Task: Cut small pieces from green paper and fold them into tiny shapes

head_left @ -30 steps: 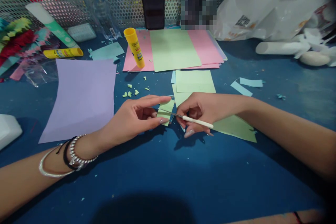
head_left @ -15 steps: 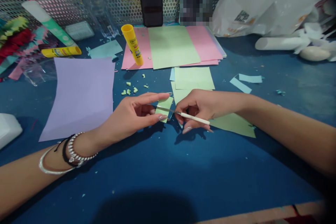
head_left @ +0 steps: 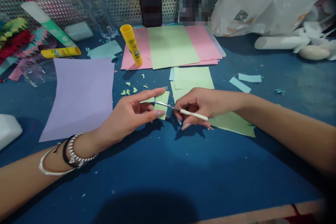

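**Small scissors at a green paper scrap, both hands over the blue table**

We see the left hand (head_left: 131, 113) pinching a small green paper scrap (head_left: 162, 100) between thumb and forefinger, fingers closed on its left edge. The scrap is held just above the blue table (head_left: 168, 168), near the middle of the scene.

The right hand (head_left: 202, 105) is wrapped around a pair of small scissors (head_left: 181, 111) with white handles. The thin blades point left and meet the right edge of the scrap. We cannot tell whether the blades are parted or closed; they are too thin to read.

Under the right wrist lies a larger green sheet (head_left: 232, 122), flat on the table. Just beyond the hands sits a smaller green sheet (head_left: 193, 77), and farther back a stack of pink and green sheets (head_left: 172, 45).

To the left, a lilac sheet (head_left: 81, 94) lies flat, well apart from the scrap. A yellow glue stick (head_left: 131, 44) stands tilted on the pink paper at the far side; a second glue stick (head_left: 61, 52) lies on its side farther left.

Tiny green clippings (head_left: 130, 90) are scattered between the lilac sheet and the left fingers. Two pale blue strips (head_left: 245, 80) lie to the right. Bracelets (head_left: 68, 154) circle the left wrist.
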The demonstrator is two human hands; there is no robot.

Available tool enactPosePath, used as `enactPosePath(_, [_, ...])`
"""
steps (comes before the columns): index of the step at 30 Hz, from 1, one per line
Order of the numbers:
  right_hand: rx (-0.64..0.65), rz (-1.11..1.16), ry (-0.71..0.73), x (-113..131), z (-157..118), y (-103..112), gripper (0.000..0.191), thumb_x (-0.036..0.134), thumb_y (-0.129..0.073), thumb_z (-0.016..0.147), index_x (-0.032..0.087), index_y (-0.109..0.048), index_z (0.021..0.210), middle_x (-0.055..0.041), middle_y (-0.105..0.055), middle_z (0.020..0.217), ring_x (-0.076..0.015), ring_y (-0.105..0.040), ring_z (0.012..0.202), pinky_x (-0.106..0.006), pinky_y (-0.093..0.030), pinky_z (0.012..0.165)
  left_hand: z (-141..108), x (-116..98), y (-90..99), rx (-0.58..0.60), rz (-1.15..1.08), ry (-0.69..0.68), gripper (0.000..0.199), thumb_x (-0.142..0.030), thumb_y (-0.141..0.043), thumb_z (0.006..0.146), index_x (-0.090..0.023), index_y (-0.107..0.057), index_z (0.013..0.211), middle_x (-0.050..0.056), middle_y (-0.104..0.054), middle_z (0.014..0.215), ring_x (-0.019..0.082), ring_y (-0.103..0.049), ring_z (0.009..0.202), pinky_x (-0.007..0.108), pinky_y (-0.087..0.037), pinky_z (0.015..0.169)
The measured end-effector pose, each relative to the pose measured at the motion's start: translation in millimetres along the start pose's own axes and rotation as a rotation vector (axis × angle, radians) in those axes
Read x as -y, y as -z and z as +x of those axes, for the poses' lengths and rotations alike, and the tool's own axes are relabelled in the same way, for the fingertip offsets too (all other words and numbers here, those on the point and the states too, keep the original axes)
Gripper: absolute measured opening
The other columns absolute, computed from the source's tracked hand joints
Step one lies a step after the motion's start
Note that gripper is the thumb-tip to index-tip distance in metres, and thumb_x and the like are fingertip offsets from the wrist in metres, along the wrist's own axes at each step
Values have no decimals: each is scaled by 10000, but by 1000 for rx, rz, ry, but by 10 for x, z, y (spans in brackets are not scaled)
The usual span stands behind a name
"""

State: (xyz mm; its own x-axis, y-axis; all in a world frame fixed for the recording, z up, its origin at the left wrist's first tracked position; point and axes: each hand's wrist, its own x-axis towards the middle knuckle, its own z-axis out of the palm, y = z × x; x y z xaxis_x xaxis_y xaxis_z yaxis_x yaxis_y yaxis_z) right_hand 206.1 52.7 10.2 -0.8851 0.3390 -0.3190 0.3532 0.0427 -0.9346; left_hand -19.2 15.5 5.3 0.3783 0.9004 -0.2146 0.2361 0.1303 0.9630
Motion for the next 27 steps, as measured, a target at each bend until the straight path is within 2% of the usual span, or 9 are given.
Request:
enactPosePath(4, [-93, 186, 50, -50, -22, 16, 185, 290, -624, 783, 139, -530, 832, 87, -506, 480, -35, -518, 378, -129, -418, 400, 37, 31, -6, -126, -205, 5, 291, -357, -566, 814, -244, -637, 1073, 32, -651, 878, 90, -557, 668, 167, -482, 573])
enactPosePath(6, [-132, 271, 91, -83, -23, 35, 179, 278, -629, 782, 139, -529, 834, 84, -509, 494, -23, -501, 369, -114, -386, 369, 49, 54, -10, -150, -241, -4, 255, -328, -588, 807, -238, -650, 1037, 28, -647, 907, 82, -567, 697, 156, -492, 609])
enactPosePath(10, [-187, 320, 104, -121, -5, 57, 182, 287, -621, 790, 141, -527, 846, 67, -525, 524, -27, -514, 387, -107, -311, 330, 49, 78, -18, -157, -182, -33, 349, -279, -677, 735, -240, -621, 1077, 14, -635, 812, 98, -581, 711, 164, -494, 620])
enactPosePath(13, [-215, 289, 82, -106, 11, 35, 181, 288, -617, 793, 147, -535, 871, 56, -530, 569, -38, -537, 414, -116, -340, 348, 38, 79, -23, -156, -170, -54, 379, -264, -706, 703, -242, -612, 1070, -8, -614, 744, 95, -577, 687, 175, -493, 634])
enactPosePath(16, [-284, 273, 106, -80, 25, -17, 238, 270, -630, 781, 162, -543, 975, 42, -541, 657, -38, -543, 424, -121, -362, 352, 19, 84, -26, -181, -124, -76, 329, -259, -732, 670, -213, -626, 978, -19, -596, 697, 91, -566, 643, 186, -492, 629])
enactPosePath(19, [-347, 277, 176, -65, 36, -79, 414, 250, -633, 777, 201, -481, 1159, 46, -530, 679, -45, -541, 442, -141, -430, 390, 1, 97, -23, -184, -52, -78, 298, -273, -748, 646, -188, -613, 897, -23, -571, 661, 93, -548, 599, 193, -476, 574])
enactPosePath(21, [-324, 279, 210, -62, 38, -115, 483, 237, -641, 767, 217, -455, 1213, 51, -518, 679, -52, -552, 482, -163, -482, 438, -4, 104, -19, -168, -23, -79, 307, -271, -757, 634, -188, -598, 883, -32, -550, 644, 88, -539, 585, 188, -460, 554])
enactPosePath(27, [-226, 237, 234, -61, 29, -151, 464, 214, -651, 751, 216, -507, 1191, 27, -532, 726, -75, -576, 581, -201, -543, 495, 0, 94, -5, -131, -3, -73, 317, -265, -755, 640, -199, -559, 879, -50, -534, 609, 72, -509, 560, 166, -417, 522])
